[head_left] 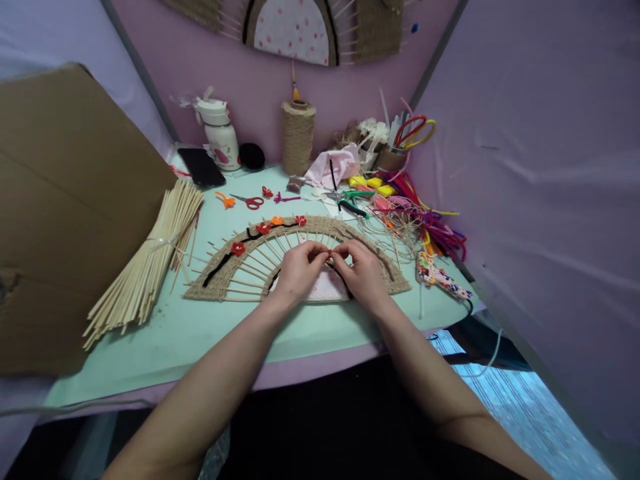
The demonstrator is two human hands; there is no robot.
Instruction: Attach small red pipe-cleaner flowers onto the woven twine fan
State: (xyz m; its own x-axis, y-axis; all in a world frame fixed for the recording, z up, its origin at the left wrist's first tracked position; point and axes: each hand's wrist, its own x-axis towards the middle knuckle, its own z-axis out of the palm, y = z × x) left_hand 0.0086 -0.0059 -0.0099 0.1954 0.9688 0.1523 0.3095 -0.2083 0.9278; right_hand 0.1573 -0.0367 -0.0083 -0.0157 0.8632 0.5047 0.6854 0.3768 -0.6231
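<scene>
A half-round woven jute fan (220,280) with wooden spokes lies flat on the pale green table (200,333). A black pipe cleaner (216,268) and small red and orange flowers (238,249) run along its arc. My left hand (299,270) and my right hand (361,272) rest over the fan's centre. Both are pinched together over something small and red (331,253) at the fingertips; I cannot make out what it is.
A bundle of bamboo sticks (150,260) and a cardboard sheet (65,200) sit at the left. Behind the fan are red scissors (250,200), a phone (201,167), a bottle (219,137), a twine spool (299,137) and coloured pipe cleaners (425,220). A patterned glue gun (443,277) lies at the right.
</scene>
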